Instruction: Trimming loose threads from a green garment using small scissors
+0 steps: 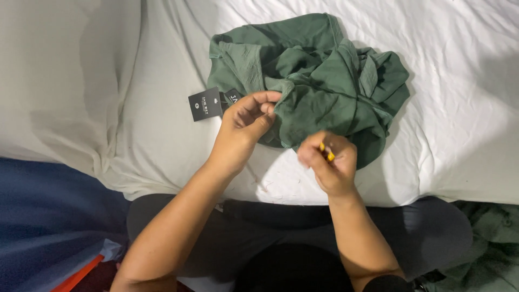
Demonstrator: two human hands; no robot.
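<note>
Green crumpled cotton garment (319,81) lies bunched on the white bedsheet (459,108), not yet spread or folded, its black card tags (205,104) still attached beside it. The left hand (246,121) pinches the garment's near edge; the right hand (330,162) is curled around a small yellow object (326,152), just below the cloth.

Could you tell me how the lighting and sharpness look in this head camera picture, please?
Head view: light falls evenly on the white sheet, soft shadows lie along its left folds, the green garment is sharp, and the right hand is slightly motion-blurred; no glare.
</note>
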